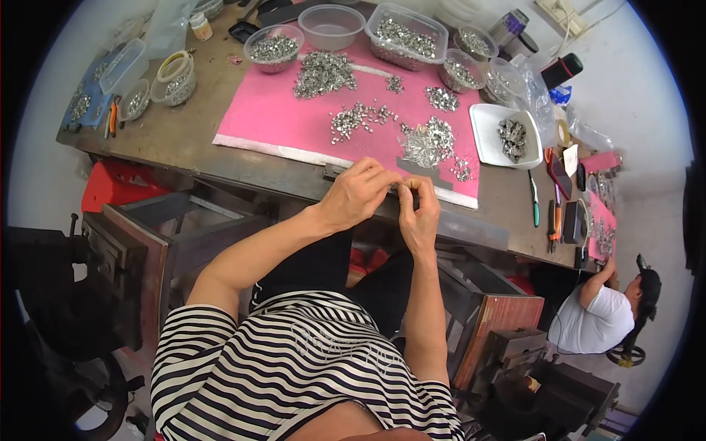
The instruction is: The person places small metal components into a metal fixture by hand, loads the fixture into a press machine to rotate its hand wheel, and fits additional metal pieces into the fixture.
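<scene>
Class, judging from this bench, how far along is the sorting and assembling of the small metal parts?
Done: a white tray and several bowls already hold metal pieces. In hand: the left hand and right hand pinch one small part together. Left: loose piles lie on the pink mat.

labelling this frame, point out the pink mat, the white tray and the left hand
pink mat (272,117), head view, bare left part
white tray (485,136), head view, bare left floor
left hand (357,195), head view, back of hand

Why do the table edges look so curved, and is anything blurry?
Head view: the fisheye lens bends the table edge, with dark corners beyond the rim; light is even and soft; the left hand and right hand look sharp, their small part too tiny to discern.
</scene>
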A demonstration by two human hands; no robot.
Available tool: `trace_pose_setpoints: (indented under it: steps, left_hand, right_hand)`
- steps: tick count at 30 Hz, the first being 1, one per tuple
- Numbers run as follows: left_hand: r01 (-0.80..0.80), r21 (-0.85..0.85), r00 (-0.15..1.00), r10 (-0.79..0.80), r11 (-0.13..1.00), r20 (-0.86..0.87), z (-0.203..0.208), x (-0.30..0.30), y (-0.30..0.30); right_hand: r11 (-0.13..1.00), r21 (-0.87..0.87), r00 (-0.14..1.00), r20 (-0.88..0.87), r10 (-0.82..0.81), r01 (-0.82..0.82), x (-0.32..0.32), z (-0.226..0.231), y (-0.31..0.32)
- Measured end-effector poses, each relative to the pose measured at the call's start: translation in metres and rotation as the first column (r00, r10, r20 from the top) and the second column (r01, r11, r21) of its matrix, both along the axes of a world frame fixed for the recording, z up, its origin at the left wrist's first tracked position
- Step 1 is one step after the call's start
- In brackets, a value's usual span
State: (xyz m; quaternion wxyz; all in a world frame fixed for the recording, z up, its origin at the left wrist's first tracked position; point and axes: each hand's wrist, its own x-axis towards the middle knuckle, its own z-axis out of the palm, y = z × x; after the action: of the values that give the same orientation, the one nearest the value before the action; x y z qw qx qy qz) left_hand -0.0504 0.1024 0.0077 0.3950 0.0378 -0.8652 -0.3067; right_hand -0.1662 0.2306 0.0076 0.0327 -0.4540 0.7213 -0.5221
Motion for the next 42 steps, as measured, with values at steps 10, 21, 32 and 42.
trace_pose_setpoints:
  steps: [10, 21, 32, 42]
  left_hand:
    - [-0.129, -0.076, 0.991, 0.13, 0.989, 0.006, -0.01, 0.014, 0.002]
    - [-0.145, -0.084, 0.989, 0.143, 0.986, -0.028, -0.014, 0.011, 0.003]
    - [-0.207, -0.111, 0.978, 0.203, 0.972, -0.045, -0.02, 0.015, 0.008]
    - [-0.194, -0.103, 0.981, 0.192, 0.976, -0.023, -0.02, 0.013, 0.008]
  right_hand:
    - [1.0, 0.004, 1.0, 0.002, -0.012, 0.012, 0.005, -0.005, -0.003]
    - [0.999, 0.003, 0.995, -0.093, -0.043, 0.044, 0.004, -0.003, -0.005]
    - [0.968, 0.208, 0.923, -0.327, 0.202, -0.138, -0.015, 0.031, 0.002]
    - [0.963, 0.262, 0.956, -0.292, 0.013, 0.067, -0.066, 0.019, -0.084]
